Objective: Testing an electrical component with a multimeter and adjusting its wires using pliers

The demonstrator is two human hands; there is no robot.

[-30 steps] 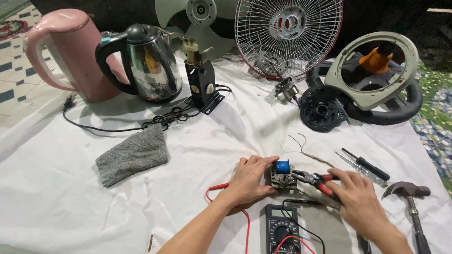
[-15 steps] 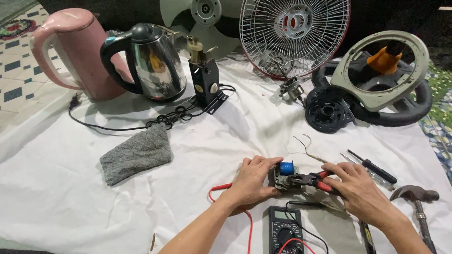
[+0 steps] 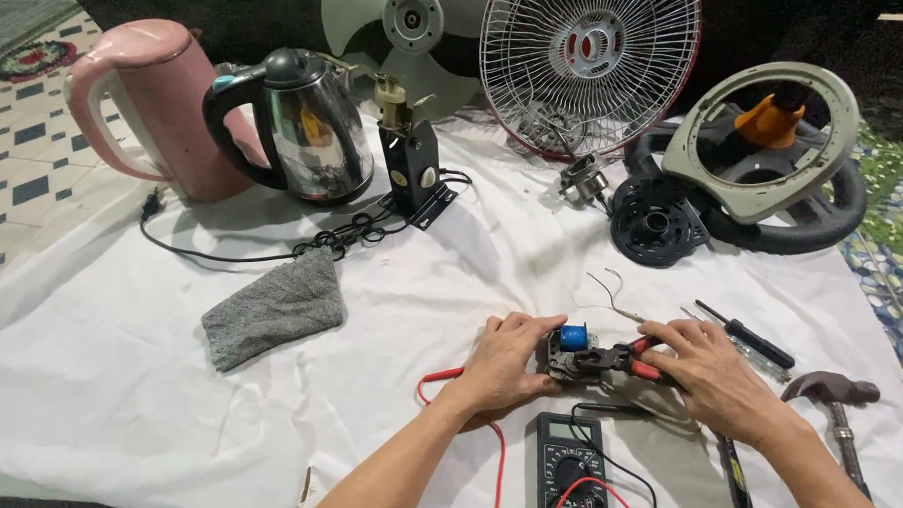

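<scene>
Hands unmoved; multimeter [image 3: 571,472] beside.

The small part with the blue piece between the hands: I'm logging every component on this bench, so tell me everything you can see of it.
The small part is a compact dark block of metal and plastic with a bright blue cylindrical piece on top. It lies on the white cloth near the front edge. The left hand covers and steadies its left side; the right hand brings red-handled pliers against its right side. Thin wires trail from under it. A multimeter lies just in front. Finer detail is too small to tell.
</scene>
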